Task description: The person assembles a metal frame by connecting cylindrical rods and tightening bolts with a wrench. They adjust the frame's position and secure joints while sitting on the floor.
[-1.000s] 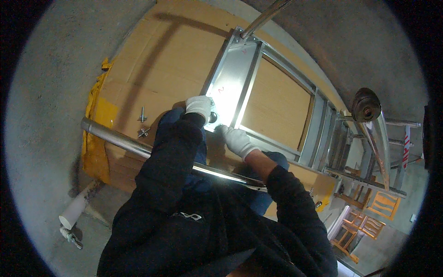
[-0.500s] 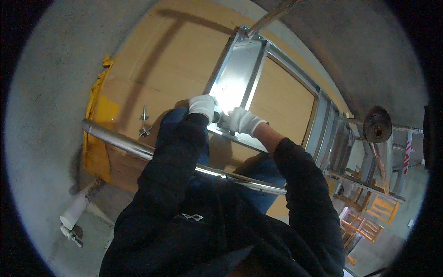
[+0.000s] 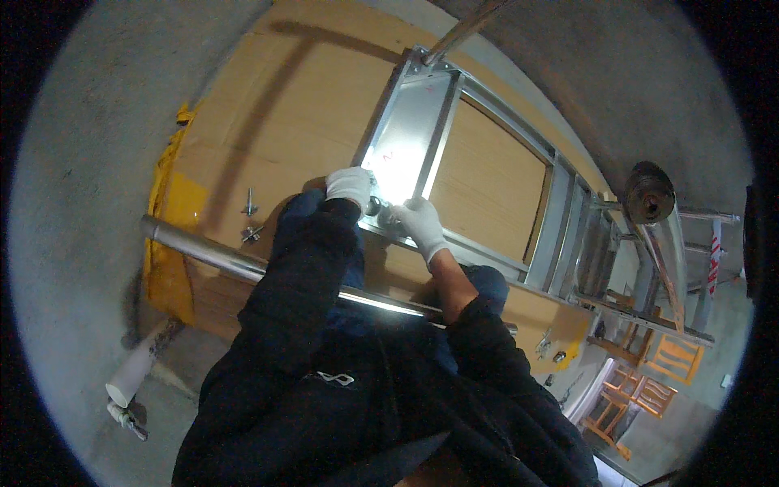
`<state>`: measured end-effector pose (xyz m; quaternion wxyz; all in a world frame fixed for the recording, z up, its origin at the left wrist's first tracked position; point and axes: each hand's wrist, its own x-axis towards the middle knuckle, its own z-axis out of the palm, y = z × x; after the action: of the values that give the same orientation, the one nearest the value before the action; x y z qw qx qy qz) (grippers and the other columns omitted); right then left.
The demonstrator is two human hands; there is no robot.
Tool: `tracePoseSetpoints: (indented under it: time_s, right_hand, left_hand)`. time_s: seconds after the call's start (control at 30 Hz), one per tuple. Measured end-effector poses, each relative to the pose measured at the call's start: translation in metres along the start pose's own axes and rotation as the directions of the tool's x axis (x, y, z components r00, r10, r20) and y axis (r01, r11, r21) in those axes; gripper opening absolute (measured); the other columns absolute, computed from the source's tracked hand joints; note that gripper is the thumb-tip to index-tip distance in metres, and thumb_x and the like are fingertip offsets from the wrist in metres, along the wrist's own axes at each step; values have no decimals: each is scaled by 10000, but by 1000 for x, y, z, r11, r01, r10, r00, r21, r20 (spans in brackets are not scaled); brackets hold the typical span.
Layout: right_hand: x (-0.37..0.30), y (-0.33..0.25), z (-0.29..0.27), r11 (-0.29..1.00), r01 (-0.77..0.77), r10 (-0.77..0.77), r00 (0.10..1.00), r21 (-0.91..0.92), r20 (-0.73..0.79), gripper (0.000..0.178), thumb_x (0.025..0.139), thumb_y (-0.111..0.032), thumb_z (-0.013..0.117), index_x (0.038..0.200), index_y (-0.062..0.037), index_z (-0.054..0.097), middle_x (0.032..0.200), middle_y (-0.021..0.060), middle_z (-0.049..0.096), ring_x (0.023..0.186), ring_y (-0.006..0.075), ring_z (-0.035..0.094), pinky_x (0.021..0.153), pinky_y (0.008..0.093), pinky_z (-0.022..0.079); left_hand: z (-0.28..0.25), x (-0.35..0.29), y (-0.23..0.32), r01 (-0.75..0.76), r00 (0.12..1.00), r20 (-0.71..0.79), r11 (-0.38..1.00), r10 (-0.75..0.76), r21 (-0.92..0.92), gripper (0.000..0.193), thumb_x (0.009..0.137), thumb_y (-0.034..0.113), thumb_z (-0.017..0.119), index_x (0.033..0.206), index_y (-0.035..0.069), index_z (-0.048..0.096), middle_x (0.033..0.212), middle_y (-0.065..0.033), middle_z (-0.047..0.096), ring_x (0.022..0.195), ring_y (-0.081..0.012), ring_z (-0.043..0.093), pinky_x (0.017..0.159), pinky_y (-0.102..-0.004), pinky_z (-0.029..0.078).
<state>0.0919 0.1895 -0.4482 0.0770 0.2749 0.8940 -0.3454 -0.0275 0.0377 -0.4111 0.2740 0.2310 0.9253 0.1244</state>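
A flat galvanized metal frame (image 3: 442, 142), built like a ladder section, lies in front of me with a bright sheet panel (image 3: 410, 122) at its left end. At that panel's near-left corner, my left hand (image 3: 349, 188), in a white glove, is closed, its fingertips hidden. Just right of it, my gloved right hand (image 3: 420, 227) is closed at the near edge of the panel. Between the two hands sits a small dark round part (image 3: 373, 206), too glare-washed to name. What either hand grips is hidden.
A shiny metal pipe (image 3: 207, 253) crosses in front of my body. Expansion bolts (image 3: 250, 204) lie on the cardboard (image 3: 300, 105) at left, more hardware (image 3: 544, 345) at right. A rolled sheet (image 3: 652, 199) and wooden chairs (image 3: 675, 357) stand beyond the frame at right.
My right forearm has swung inward and its elbow has come down, turning the right hand more upright. The left hand stays at the corner; the view has shifted slightly.
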Motion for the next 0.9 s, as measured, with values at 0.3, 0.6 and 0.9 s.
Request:
tracePoseSetpoints:
  time_s: [0.3, 0.6, 0.9]
  right_hand:
    - [-12, -56, -2, 866, 197, -105, 970, -460, 219, 285, 827, -235, 617, 1011, -17, 611, 917, 229, 660, 859, 385, 657, 756, 460, 523]
    - [-49, -20, 22, 518, 727, -608, 684, -451, 403, 181, 781, -155, 567, 933, -80, 633, 963, 111, 562, 879, 285, 566, 687, 402, 512]
    - [-70, -14, 22, 743, 593, -600, 796, -311, 84, 172, 758, -97, 642, 921, -52, 609, 985, 141, 561, 883, 340, 563, 717, 422, 491]
  left_hand:
    - [11, 9, -2, 55, 998, -36, 997, -57, -53, 309, 690, 252, 767, 901, 30, 723, 928, -204, 687, 902, -355, 677, 749, -455, 542]
    - [-9, -3, 4, 15, 998, 54, 1000, -15, -8, 323, 695, 267, 777, 918, 39, 723, 931, -194, 692, 908, -346, 680, 758, -440, 546]
    - [4, 4, -2, 43, 999, -5, 999, -43, -33, 334, 681, 275, 786, 898, 31, 722, 918, -202, 688, 894, -354, 678, 755, -441, 543]
